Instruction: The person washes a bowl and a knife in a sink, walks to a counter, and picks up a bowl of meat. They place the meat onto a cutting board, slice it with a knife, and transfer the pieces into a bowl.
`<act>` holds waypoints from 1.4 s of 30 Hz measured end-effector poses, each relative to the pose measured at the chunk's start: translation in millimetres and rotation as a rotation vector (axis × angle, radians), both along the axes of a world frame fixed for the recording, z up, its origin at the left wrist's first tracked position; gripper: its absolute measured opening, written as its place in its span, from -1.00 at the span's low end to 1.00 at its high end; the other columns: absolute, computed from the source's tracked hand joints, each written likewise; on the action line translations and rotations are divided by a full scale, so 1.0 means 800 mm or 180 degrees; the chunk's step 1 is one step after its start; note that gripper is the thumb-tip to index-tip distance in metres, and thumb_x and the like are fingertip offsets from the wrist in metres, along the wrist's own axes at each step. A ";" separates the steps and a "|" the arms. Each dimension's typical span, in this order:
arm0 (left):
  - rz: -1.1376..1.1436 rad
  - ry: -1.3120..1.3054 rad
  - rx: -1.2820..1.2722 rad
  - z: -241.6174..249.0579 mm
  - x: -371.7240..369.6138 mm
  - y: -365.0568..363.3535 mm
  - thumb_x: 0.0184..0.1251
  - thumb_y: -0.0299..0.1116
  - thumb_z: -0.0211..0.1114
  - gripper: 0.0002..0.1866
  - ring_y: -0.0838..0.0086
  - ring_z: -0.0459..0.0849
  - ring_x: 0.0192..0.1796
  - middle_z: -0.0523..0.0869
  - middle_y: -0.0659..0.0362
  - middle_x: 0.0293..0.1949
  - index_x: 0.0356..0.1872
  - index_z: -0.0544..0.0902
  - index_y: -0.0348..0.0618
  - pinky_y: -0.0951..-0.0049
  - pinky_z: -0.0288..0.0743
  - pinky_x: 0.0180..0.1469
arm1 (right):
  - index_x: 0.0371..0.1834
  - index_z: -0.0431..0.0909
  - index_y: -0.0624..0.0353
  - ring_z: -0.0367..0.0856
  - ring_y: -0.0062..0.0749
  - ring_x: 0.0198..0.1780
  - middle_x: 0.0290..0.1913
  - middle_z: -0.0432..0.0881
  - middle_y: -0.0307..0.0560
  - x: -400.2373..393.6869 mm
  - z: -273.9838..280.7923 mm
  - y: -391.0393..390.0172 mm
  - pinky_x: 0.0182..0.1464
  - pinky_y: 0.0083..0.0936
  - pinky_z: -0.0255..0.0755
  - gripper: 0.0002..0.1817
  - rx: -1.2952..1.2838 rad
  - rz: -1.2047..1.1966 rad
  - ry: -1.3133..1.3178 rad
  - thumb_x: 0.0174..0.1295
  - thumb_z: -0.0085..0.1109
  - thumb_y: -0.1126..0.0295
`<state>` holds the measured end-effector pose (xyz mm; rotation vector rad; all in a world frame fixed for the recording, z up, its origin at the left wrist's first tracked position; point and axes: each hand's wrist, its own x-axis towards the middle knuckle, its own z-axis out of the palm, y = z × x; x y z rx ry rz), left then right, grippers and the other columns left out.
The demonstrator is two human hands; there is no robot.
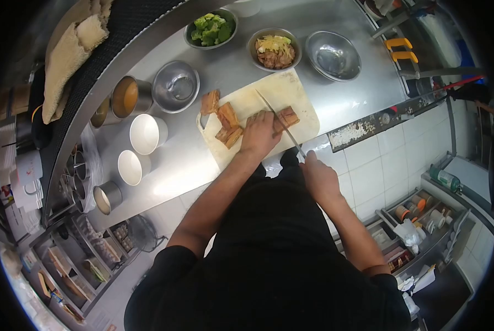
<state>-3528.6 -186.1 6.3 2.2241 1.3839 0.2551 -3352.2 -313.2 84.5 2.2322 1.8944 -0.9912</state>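
On a cream cutting board (306, 102), my left hand (259, 134) presses down on a browned slab of meat (287, 116), fingers closed over its left part. My right hand (319, 175) is wrapped round the handle of a long knife (287, 132) at the board's near edge. The blade lies across the slab, just right of my left fingers, its tip pointing away from me. Several more browned meat pieces (228, 116) sit on the board's left side, one (210, 102) at its far left corner.
Behind the board stand a bowl of green vegetables (209, 30), a bowl of meat with yellow shreds (274, 51) and a metal bowl (333, 55). Another metal bowl (175, 86), white tubs (145, 134) and a pot of orange liquid (130, 97) are at left.
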 end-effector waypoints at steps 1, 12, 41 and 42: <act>-0.0005 -0.0001 0.0012 0.000 0.000 0.001 0.10 -0.26 0.54 -0.50 -0.04 0.62 0.12 0.63 -0.08 -0.01 -0.03 0.49 -0.23 0.03 0.49 0.22 | -0.06 0.32 0.20 0.75 0.22 -0.31 -0.37 0.72 0.21 -0.002 -0.018 0.004 -0.27 0.02 0.63 -0.70 0.0088 -0.0006 0.0033 0.51 0.09 0.19; 0.0319 0.0122 -0.0118 0.018 0.009 -0.005 0.05 -0.22 0.58 -0.40 0.00 0.57 0.20 0.59 -0.06 0.06 0.07 0.49 -0.22 0.06 0.45 0.28 | -0.07 0.32 0.21 0.71 0.25 -0.33 -0.43 0.69 0.22 -0.009 -0.048 0.023 -0.34 0.08 0.55 -0.69 0.0623 -0.0109 0.0261 0.51 0.11 0.18; 0.0272 -0.0220 0.0430 0.040 -0.011 -0.034 0.15 -0.16 0.50 -0.32 0.06 0.52 0.34 0.59 -0.02 0.22 0.28 0.49 -0.20 0.03 0.32 0.39 | -0.05 0.34 0.19 0.72 0.28 -0.28 -0.41 0.70 0.27 0.020 -0.003 0.039 -0.26 0.11 0.56 -0.68 0.0335 0.0016 0.0239 0.51 0.12 0.15; 0.0453 -0.0329 0.0549 0.039 -0.032 -0.047 0.16 -0.18 0.50 -0.34 0.08 0.54 0.29 0.60 0.01 0.19 0.28 0.49 -0.16 0.00 0.30 0.38 | -0.06 0.34 0.20 0.71 0.29 -0.28 -0.41 0.70 0.28 0.020 -0.004 0.028 -0.26 0.12 0.55 -0.67 0.0284 0.0046 0.0325 0.50 0.14 0.16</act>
